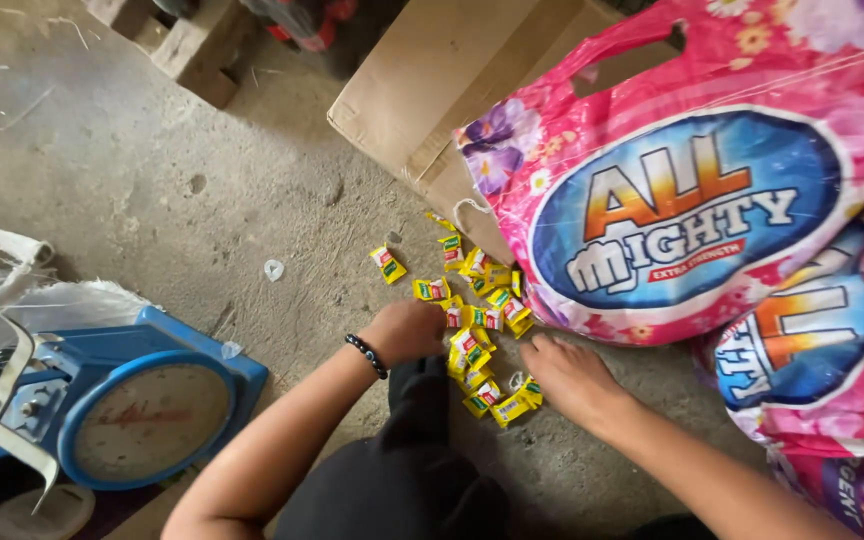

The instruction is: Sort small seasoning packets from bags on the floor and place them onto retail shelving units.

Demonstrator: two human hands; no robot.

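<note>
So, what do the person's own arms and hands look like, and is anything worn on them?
Both arms are bare, with no sleeves in view, and there are no gloves. The left hand has a black beaded bracelet around its wrist. The right hand and its wrist carry nothing: no watch, band or ring that I can see.

1. Small yellow sachets (477, 330) with red and green patches are lying scattered on the concrete floor, bunched between the two hands.
2. One stray sachet (388, 264) is lying apart, to the left of the heap.
3. A large pink flowered bag (692, 190) with a blue oval label is leaning just right of the heap, a cut-out handle at its top.
4. A second pink bag (812, 350) is lying beside it, lower right.
5. A brown cardboard box (442, 90) is standing behind the bags.
</note>
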